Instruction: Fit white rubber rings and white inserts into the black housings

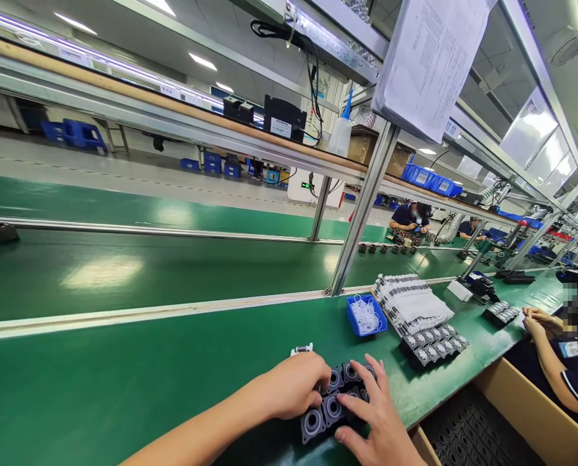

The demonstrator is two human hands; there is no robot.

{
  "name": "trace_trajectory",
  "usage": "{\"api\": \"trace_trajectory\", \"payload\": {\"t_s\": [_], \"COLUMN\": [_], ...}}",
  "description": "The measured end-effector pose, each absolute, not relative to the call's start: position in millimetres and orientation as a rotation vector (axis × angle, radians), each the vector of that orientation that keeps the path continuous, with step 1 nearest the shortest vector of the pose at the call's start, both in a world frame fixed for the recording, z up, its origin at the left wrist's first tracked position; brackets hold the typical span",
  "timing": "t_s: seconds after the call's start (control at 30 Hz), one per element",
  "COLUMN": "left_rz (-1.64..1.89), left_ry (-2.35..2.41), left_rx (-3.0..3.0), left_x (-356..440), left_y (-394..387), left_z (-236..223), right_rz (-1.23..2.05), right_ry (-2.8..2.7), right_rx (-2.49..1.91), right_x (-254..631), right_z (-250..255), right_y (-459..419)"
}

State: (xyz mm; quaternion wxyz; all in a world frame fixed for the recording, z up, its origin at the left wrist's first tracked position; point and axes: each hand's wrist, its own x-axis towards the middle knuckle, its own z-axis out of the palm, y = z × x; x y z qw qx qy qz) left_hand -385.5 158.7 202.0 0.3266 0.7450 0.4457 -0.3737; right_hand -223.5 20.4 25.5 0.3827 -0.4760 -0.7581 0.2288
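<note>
A block of black square parts with ringed round holes (312, 421) lies on the green bench in front of me, several of them set in rows. My left hand (296, 386) reaches over its left side, fingers curled down in a pinch; what is between the fingertips is hidden. My right hand (376, 414) is spread over the right side of the same block, its fingertips touching or just above the parts. Just beyond my left hand lies a small white piece with a dark middle (302, 349), partly covered by the hand.
A blue bin of white rings (366, 316) stands ahead, beside a stack of white pieces (410, 301) and another black block with white inserts (434, 346). At lower right is a cardboard box (536, 401) of black parts. A co-worker (560, 349) sits at right. A metal post (366, 207) rises ahead.
</note>
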Motion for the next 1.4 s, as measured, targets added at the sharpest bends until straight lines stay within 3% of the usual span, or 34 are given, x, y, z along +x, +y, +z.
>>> {"api": "trace_trajectory", "payload": {"t_s": [0.5,0.83,1.4], "left_rz": [-0.87,-1.013,-1.146], "left_ry": [1.298,1.298,1.302], "left_rx": [1.977,1.754,1.738], "left_x": [-395,-396,-398], "left_y": [140,170,167], "left_z": [162,212,205], "right_rz": [0.462,0.417,0.486], "right_ry": [-1.964,-1.893,-1.715], "right_rx": [-1.217,-1.025,-0.903], "right_x": [-229,-237,-257], "right_z": [31,46,60], "right_y": [21,15,23]}}
